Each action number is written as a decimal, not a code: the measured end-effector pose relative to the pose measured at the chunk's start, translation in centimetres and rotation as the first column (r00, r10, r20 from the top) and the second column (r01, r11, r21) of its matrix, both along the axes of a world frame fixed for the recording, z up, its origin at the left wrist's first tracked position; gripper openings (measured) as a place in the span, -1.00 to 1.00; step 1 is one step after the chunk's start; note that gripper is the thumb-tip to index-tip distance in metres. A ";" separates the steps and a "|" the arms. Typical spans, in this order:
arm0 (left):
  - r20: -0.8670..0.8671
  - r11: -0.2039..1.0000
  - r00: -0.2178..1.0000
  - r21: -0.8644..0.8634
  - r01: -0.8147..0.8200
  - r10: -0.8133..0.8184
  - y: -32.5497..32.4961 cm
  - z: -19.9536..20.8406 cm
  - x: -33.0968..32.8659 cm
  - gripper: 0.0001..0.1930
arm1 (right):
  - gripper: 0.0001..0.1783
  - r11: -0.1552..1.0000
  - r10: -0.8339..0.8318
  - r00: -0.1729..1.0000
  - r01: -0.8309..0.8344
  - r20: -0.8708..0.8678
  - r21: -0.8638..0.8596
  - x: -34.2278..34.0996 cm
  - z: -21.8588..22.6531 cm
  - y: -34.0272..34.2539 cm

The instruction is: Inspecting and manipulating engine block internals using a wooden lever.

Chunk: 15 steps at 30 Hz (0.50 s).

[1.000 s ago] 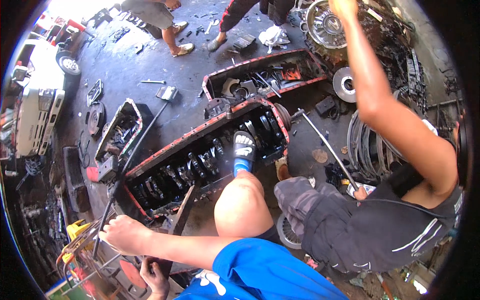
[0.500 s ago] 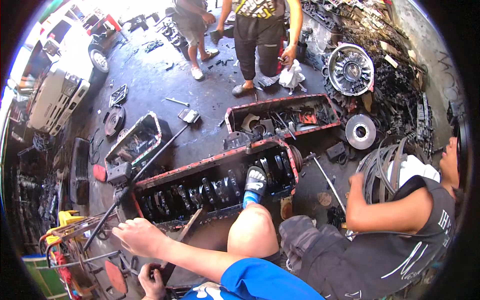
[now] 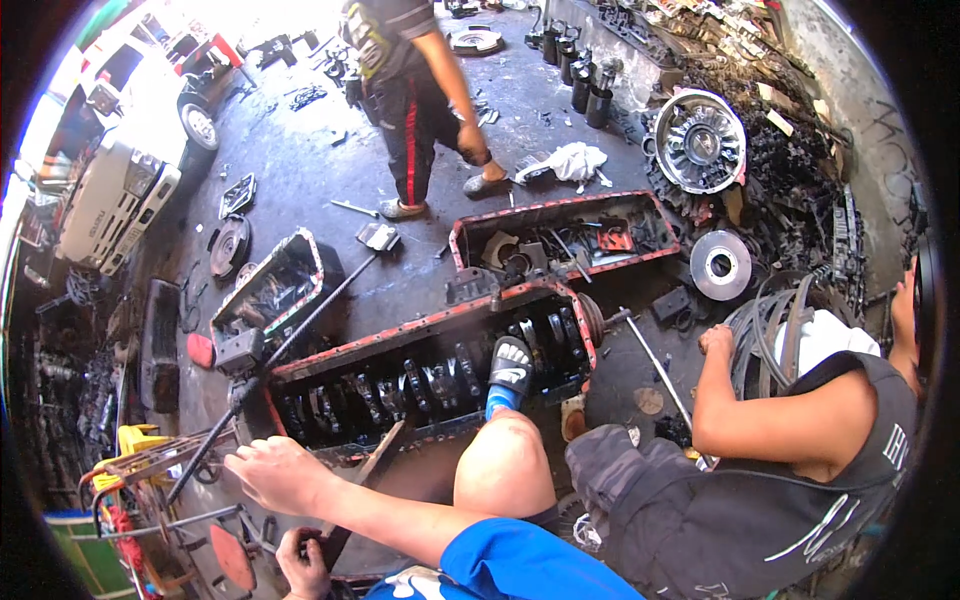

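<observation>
My right hand (image 3: 278,476) reaches across from a blue sleeve, fingers curled into a fist; anything inside is hidden. Lower, at the bottom edge, my left hand (image 3: 303,564) is curled near a dark piece and the lower end of a flat bar (image 3: 377,458); what it grips cannot be made out. Beyond my hands lies a long engine block (image 3: 400,325) with a red-edged rim, a crankshaft (image 3: 415,382) inside. My foot in a black slide sandal (image 3: 511,364) and blue sock rests over it. A long dark rod (image 3: 300,328) slants past my right fist.
A co-worker (image 3: 790,470) sits close at my right, beside a metal bar (image 3: 660,365). Another person (image 3: 410,110) stands beyond the oil pans (image 3: 560,205). A flywheel housing (image 3: 697,138), a disc (image 3: 721,265), a white rag (image 3: 575,162) and a truck (image 3: 115,200) surround the floor.
The standing person has moved left and turned, and the second person is no longer visible. The co-worker at right has shifted slightly. My hands have hardly moved.
</observation>
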State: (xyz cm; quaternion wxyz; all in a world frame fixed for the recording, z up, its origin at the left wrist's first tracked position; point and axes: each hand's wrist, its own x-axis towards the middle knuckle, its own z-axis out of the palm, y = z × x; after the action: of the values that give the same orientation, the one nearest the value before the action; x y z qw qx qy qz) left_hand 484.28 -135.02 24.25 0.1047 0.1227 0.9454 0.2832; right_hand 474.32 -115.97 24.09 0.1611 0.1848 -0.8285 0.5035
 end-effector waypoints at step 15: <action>-0.073 1.000 0.997 -0.023 0.017 -0.019 -0.3 -0.5 0.2 -0.86 | -0.80 0.999 0.038 0.999 -0.038 0.017 -0.009 0.5 0.2 0.0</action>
State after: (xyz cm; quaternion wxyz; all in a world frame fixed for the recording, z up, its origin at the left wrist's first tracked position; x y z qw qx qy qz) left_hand 484.46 -135.30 23.77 0.0739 0.1402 0.9506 0.2668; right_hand 474.86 -116.00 24.31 0.1452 0.1955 -0.8239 0.5118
